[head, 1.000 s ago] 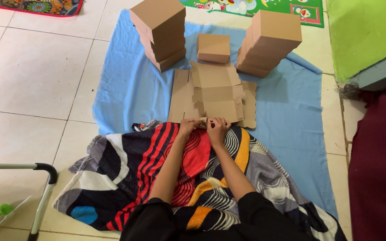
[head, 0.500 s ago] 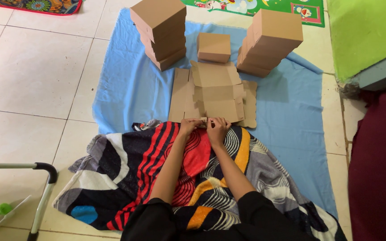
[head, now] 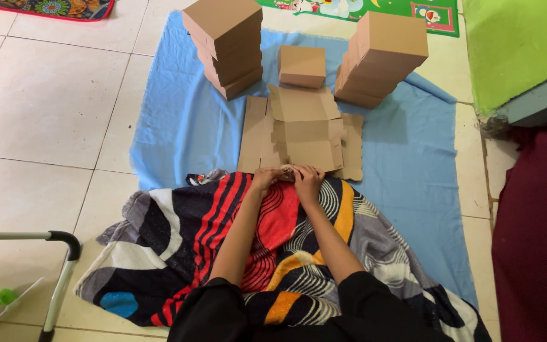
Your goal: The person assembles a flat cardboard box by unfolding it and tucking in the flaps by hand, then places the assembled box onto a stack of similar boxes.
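Flat cardboard (head: 302, 136) is the centre of it all, an unfolded box blank spread on the blue sheet (head: 178, 126), flaps out to both sides. Both hands are at its near edge: the left hand (head: 266, 179) and the right hand (head: 308, 180) sit close together, almost touching, fingers curled in narrow on a small bit of the cardboard's edge between them. Whether they truly pinch it or just press on it, I cannot tell from here.

Just past the cardboard's far edge, one small closed box (head: 301, 66) stands alone. To the far left of the cardboard, a left stack (head: 224, 44) of folded boxes leans a little; to the far right, a right stack (head: 382, 57) of the same brown boxes, also stepped and tilted. All three rest on the sheet.

On the near side of the cardboard, a striped blanket (head: 178, 234) in red, black, grey and orange covers the person's lap, and both forearms run over it up to the cardboard. Black sleeves show at the bottom.

Well left of the cardboard there is tiled floor (head: 45, 107), with a metal tube frame (head: 58, 278) and a green plastic piece (head: 4, 296) at the near-left corner. Well right of the cardboard, a green mat (head: 514, 44) and dark red cloth (head: 536, 240). Beyond the stacks, the edge of a green play mat (head: 375, 9).
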